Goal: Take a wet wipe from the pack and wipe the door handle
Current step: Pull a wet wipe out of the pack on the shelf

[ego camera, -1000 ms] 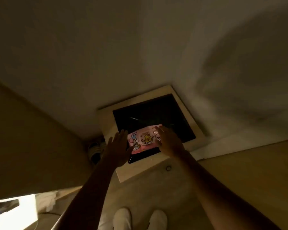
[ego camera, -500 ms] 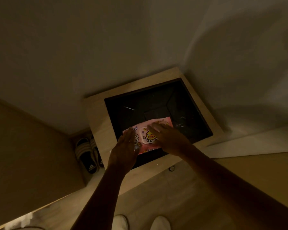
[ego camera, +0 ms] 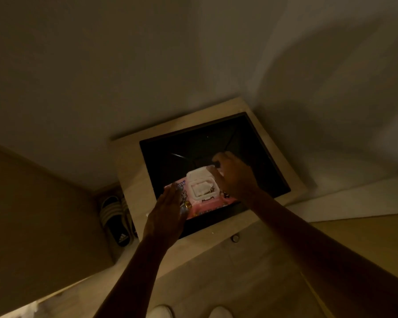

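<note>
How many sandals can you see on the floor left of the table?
2: both sandals lie side by side in the dark corner left of the table; the right one is partly hidden behind its edge. Others may be hidden.

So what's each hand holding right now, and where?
The left hand lies flat on the left end of the wipes pack, steadying it. The right hand is at the open lid; whether it pinches a wipe can't be told.

Wipe pack [ego camera: 201,204]: soft pink printed plastic film, slight sheen; white rigid plastic flip lid [ego camera: 201,183]. Table [ego camera: 133,177]: pale matt wood frame, glossy black inset. Slides [ego camera: 115,216]: smooth rubbery plastic.
</note>
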`<state>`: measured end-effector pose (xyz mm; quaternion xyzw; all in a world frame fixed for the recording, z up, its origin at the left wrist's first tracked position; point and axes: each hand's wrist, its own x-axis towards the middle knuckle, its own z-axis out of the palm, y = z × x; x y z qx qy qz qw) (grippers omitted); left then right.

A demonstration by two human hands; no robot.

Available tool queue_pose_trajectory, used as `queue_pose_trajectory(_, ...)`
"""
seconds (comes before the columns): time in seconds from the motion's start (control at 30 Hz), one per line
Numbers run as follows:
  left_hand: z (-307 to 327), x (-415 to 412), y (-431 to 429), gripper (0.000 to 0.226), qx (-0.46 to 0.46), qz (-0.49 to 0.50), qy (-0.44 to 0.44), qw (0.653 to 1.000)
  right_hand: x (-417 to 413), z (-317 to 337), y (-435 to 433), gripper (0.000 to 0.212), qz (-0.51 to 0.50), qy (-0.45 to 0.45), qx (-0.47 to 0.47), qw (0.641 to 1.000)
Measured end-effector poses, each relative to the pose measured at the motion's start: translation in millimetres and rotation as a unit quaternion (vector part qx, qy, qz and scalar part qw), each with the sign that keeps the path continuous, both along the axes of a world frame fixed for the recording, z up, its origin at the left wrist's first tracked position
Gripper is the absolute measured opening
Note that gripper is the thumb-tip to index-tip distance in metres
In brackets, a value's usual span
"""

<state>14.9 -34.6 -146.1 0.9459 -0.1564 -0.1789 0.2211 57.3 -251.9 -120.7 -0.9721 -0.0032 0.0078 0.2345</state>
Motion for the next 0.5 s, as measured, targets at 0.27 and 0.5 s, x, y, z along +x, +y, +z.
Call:
queue_pose_trajectory(0.27, 22.7, 25.8, -20.1, 0.05, 0.004, -0.045, -0.069, 0.997, -27.6, -11.0, -17.5, 0.031, -0.032, 0.088, -0.003, 0.996)
queue_pose_trajectory(0.5, 17.7, 43.4, -40.9, 0.058, 0.024, -0.051, -0.062, 0.997, -49.0, -15.6, -23.4, 0.036, 0.032, 0.062, -0.046, 0.997)
